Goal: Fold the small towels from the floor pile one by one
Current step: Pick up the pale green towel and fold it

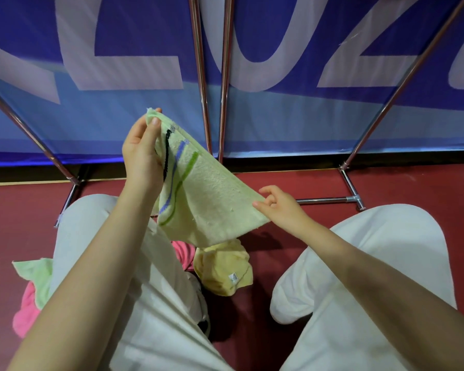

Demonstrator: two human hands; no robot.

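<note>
Pale green terry towel with blue and green stripes (212, 199) hung stretched between hands above red floor (279, 303); left hand (142, 151) pinched top corner; right hand (279, 207) pinched lower corner.

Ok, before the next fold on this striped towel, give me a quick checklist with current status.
1. Left hand pinches the top corner of the striped towel: ok.
2. Right hand pinches the opposite corner: ok.
3. Towel lifted off the floor pile: ok.
4. Towel spread flat between the hands: not ok, it hangs slanted with slack.
5. Edges aligned: cannot tell.
6. Yellow towel and pink towel wait below: ok.
</note>
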